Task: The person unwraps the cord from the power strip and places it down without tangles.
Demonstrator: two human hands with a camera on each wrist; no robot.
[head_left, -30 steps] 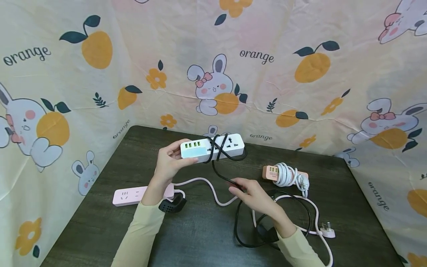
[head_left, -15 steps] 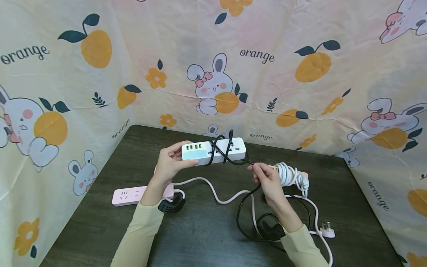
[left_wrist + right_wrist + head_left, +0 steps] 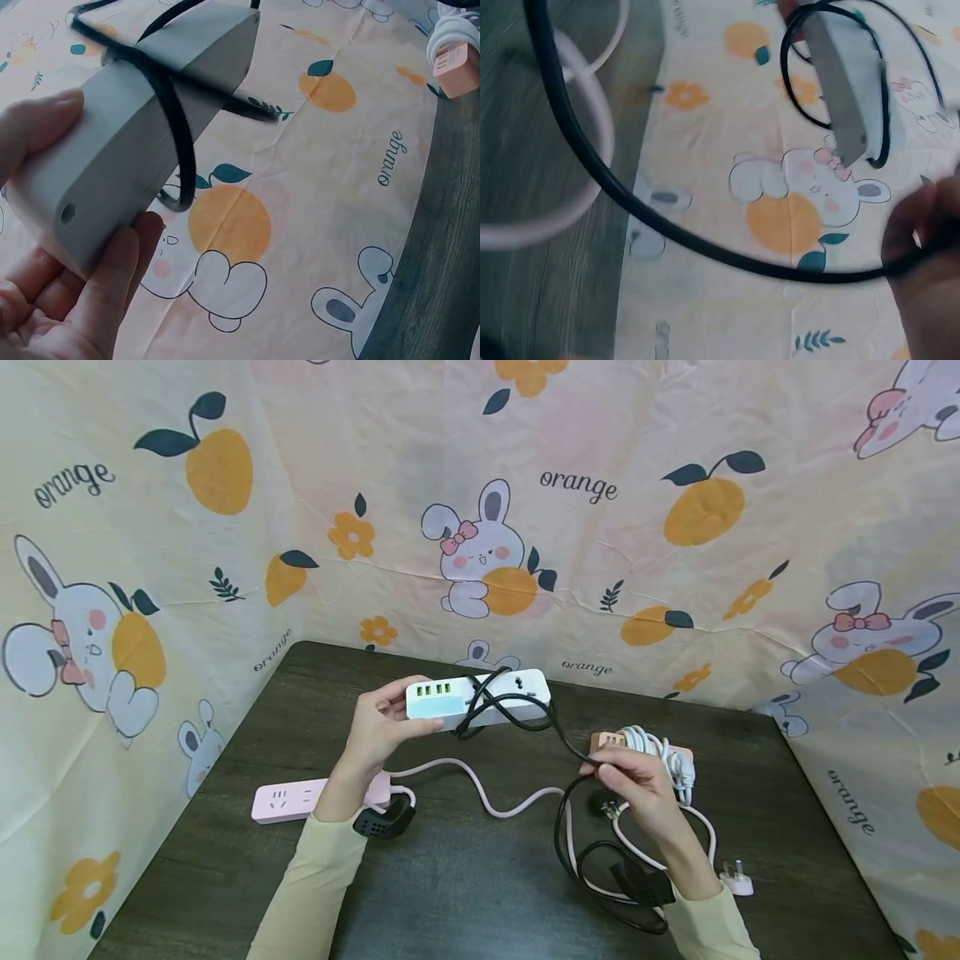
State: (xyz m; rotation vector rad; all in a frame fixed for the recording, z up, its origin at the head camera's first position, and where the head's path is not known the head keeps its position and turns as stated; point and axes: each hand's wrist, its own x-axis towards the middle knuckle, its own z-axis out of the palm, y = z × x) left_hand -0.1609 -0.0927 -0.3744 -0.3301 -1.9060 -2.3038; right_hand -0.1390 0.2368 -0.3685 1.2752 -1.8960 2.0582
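Observation:
Above the table, the left hand (image 3: 378, 727) grips one end of a white power strip (image 3: 442, 697), thumb in front. In the left wrist view the strip (image 3: 112, 142) shows its underside, the left hand's (image 3: 90, 300) fingers and thumb around its end. Loose loops of black cord (image 3: 510, 700) cross the strip's other half. To the right, the right hand (image 3: 645, 789) pinches this cord between thumb and fingers; its remaining length hangs below in loops. In the right wrist view the black cord (image 3: 727, 259) runs into the right hand (image 3: 930, 262), which is partly cut off.
A pink power strip (image 3: 288, 800) lies at the left, partly behind the left forearm, its pale cord (image 3: 495, 814) running right across the dark table (image 3: 442, 877). An orange strip (image 3: 606, 741) wrapped in white cord lies behind the right hand. A white plug (image 3: 737, 881) lies at the right.
The right hand has moved right, first up and then down, drawing the black cord with it. The loops on the white strip have shifted and look looser. The left hand has barely moved.

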